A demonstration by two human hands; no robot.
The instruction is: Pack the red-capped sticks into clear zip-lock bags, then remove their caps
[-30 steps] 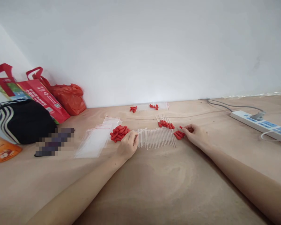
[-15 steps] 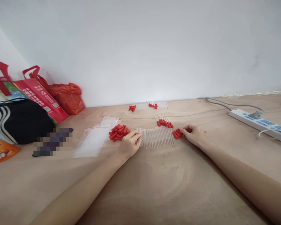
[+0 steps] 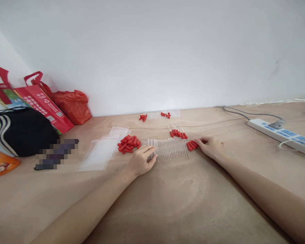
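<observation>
A row of clear thin tubes (image 3: 170,148) lies side by side on the wooden table (image 3: 173,203). My left hand (image 3: 142,160) rests at the row's near left end, fingers curled and pinched on a clear tube. Just left of it sits a pile of red caps (image 3: 128,143). My right hand (image 3: 210,146) lies at the row's right end, its fingers closed on a red cap at a small heap of red caps (image 3: 191,145). Several tubes with red caps on them (image 3: 179,134) lie just behind the row.
Clear zip bags (image 3: 101,152) lie left of the cap pile. More capped tubes and bags (image 3: 157,116) sit by the wall. A white power strip (image 3: 279,135) with cables is at right. A black bag (image 3: 22,130), red bags (image 3: 53,101) and an orange packet (image 3: 2,164) crowd the left.
My left hand has slid right and nearer along the row's edge with the tube lowered onto it. My right hand has stayed by the small heap of caps.
</observation>
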